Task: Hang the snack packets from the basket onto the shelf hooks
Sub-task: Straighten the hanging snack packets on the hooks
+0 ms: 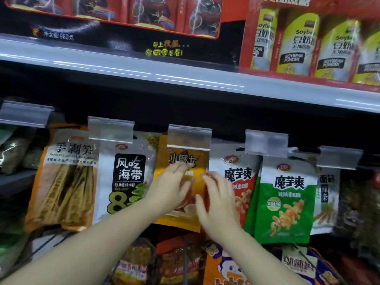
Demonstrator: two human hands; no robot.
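Note:
An orange-yellow snack packet (186,159) hangs on the middle shelf hook under a clear price tag holder (189,136). Both my hands rest flat on its front. My left hand (171,185) lies on its left half with fingers spread. My right hand (217,199) covers its lower right part, fingers apart and blurred. Neither hand closes around the packet. The basket itself is not clearly visible; only loose packets (178,262) show at the bottom.
Neighbouring hooks carry a bamboo-shoot packet (65,182), a white kelp packet (125,173), a white-red konjac packet (236,177) and a green konjac packet (285,202). A grey shelf edge (185,79) runs above, with red boxes of soybean powder (304,42) on it.

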